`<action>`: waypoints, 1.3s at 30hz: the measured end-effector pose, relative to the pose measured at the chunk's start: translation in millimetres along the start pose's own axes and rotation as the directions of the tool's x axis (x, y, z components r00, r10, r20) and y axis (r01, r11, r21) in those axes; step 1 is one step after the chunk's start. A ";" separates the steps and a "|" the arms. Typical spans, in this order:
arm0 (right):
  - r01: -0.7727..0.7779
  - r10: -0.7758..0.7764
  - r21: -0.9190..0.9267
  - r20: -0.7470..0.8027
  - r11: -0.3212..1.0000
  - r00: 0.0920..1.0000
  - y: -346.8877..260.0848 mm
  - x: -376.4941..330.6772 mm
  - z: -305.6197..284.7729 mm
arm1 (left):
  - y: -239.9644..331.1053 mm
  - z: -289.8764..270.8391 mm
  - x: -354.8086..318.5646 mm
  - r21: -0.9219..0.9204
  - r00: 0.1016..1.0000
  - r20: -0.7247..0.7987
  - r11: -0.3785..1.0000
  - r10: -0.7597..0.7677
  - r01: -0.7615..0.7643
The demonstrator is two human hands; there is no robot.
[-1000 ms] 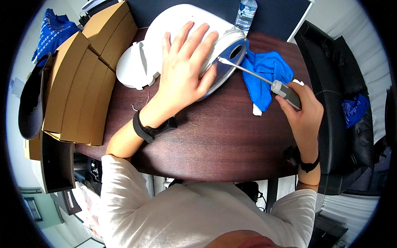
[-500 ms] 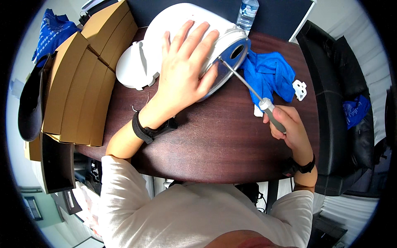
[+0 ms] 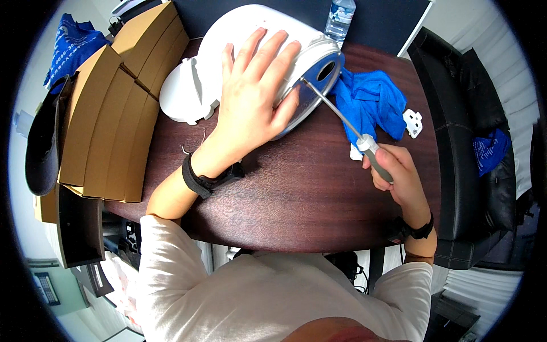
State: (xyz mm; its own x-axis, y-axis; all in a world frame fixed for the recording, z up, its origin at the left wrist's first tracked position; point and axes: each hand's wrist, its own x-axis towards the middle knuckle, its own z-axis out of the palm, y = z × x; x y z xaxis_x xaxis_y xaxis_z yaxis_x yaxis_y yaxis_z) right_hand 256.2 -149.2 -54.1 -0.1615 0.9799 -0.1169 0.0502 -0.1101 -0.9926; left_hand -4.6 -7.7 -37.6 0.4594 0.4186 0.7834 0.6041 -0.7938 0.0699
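Observation:
A large rounded white plastic housing with a blue-and-clear end panel lies at the far side of the table. My left hand rests flat on top of it, fingers spread. In my right hand is a screwdriver, its grey handle wrapped by my fingers. The long shaft points up and left, and its tip meets the edge of the blue panel; whether a screw sits there is too small to tell. A round white cover lies against the housing's left side.
Cardboard boxes stand in a row on the left. Right of the housing are a crumpled blue cloth and a small white bracket. A water bottle stands behind. The dark wooden table curves along its front edge; a black sofa is beyond it.

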 end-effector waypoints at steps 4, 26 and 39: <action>-0.011 0.011 0.027 -0.004 1.000 1.000 0.1 -0.7 1.5 | -0.2 0.2 0.1 -0.003 1.000 -0.002 1.000 0.002 -0.002; 0.251 -0.360 -0.381 -0.249 0.890 0.899 5.7 36.7 4.3 | 3.1 -2.7 -0.2 0.010 1.000 0.017 1.000 -0.016 0.016; 0.464 -0.699 -0.618 -0.202 0.635 0.686 -38.3 105.8 80.7 | 2.3 -4.7 -1.7 0.014 0.999 0.027 0.999 -0.031 0.031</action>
State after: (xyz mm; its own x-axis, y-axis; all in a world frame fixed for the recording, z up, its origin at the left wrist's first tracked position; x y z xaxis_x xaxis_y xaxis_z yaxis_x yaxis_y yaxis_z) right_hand 157.7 -54.7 -30.9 0.0532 0.7830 0.6198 0.5657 0.4878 -0.6648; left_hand -7.0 -12.3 -35.8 0.4577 0.4549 0.7639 0.6268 -0.7745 0.0857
